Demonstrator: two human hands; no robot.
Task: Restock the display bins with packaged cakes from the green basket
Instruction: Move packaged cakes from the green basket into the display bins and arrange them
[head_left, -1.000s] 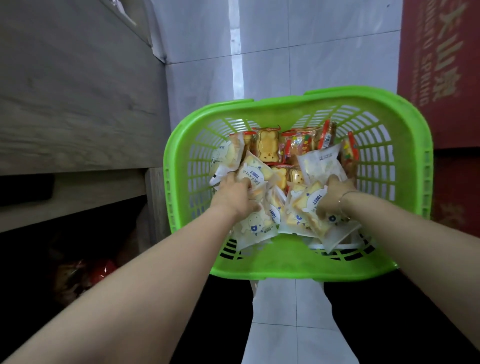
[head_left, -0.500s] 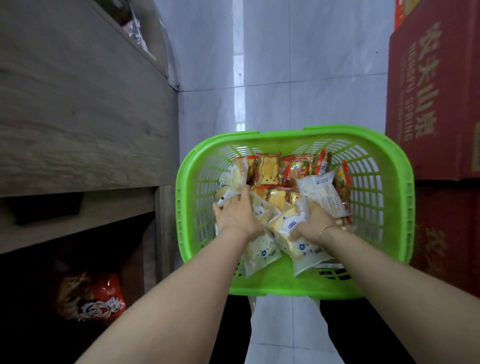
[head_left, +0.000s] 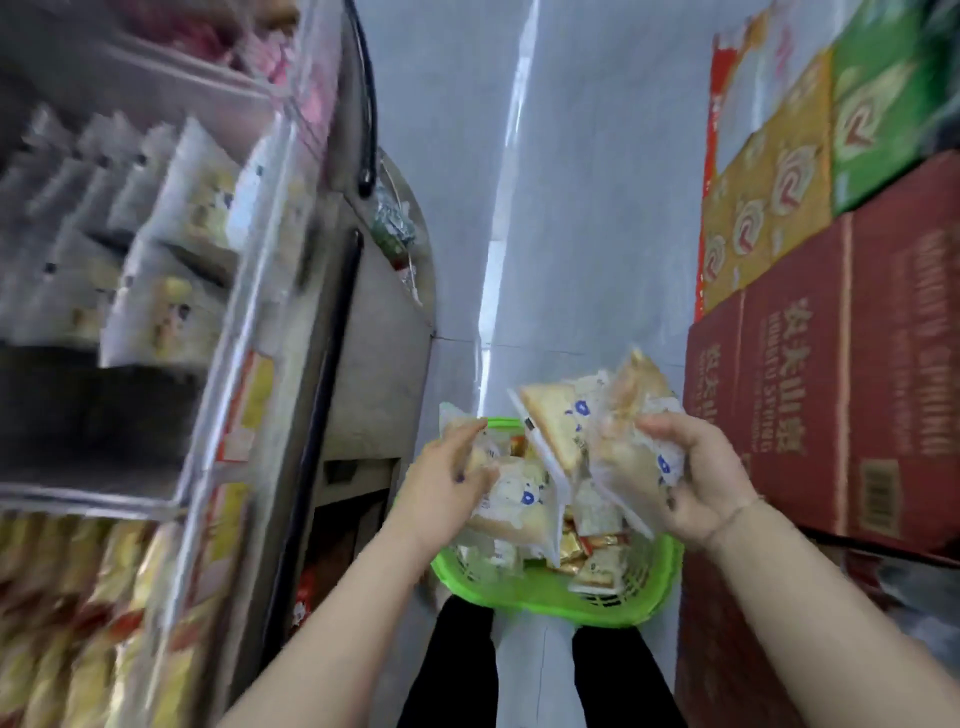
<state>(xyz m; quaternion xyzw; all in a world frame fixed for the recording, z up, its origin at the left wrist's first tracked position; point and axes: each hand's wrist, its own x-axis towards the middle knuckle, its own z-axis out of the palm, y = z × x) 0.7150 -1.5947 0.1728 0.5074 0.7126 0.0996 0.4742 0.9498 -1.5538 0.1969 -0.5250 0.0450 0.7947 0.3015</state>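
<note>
Fingers of left hand (head_left: 441, 483) and right hand (head_left: 696, 483) curled round packaged cakes (head_left: 566, 431) above green basket (head_left: 550, 592) — light, soft, slippery; grip film edges gently.

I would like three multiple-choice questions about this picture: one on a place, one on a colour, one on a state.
1. Where do the red cartons stand?
A. on the person's right
B. on the person's left
C. inside the basket

2. What colour is the basket?
A. blue
B. green
C. grey

3. What is the right hand doing?
A. hanging empty
B. pressing the floor
C. holding cake packets

Key: 1 A, the cartons fill the right edge. 2 B, its rim is bright green. 3 C, its fingers curl round the packets above the basket.
</note>
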